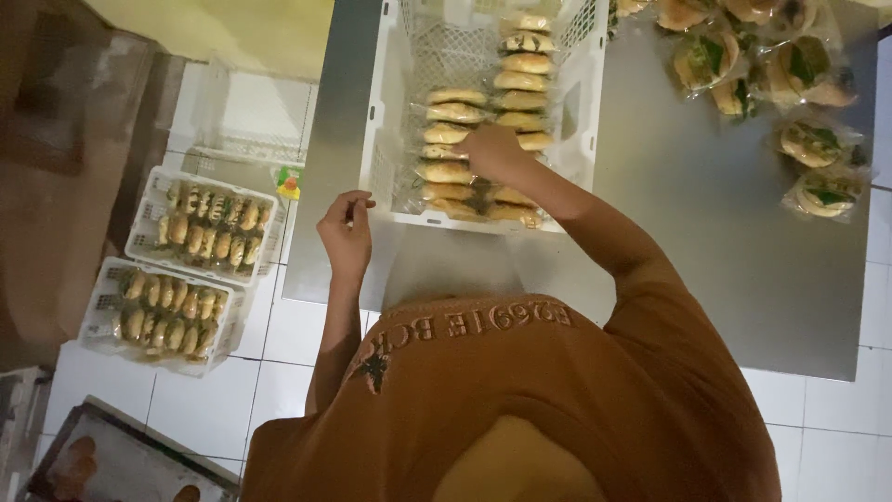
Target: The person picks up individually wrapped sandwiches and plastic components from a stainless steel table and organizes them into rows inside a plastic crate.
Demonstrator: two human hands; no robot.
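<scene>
A white plastic crate (383, 112) stands on a steel table (706, 232) and holds two rows of wrapped buns (522, 79). My right hand (492, 153) reaches into the crate and lies on the rows, its fingers closed around a wrapped bun (444, 172) near the front. My left hand (346, 232) hovers just outside the crate's front left corner, fingers curled in, with nothing visible in it. My orange-brown shirt fills the bottom of the view.
Several wrapped filled buns (808, 144) lie loose on the table's far right. On the tiled floor at left stand two white crates (209, 223) (167, 311) full of buns, with a dark tray (111, 455) at bottom left.
</scene>
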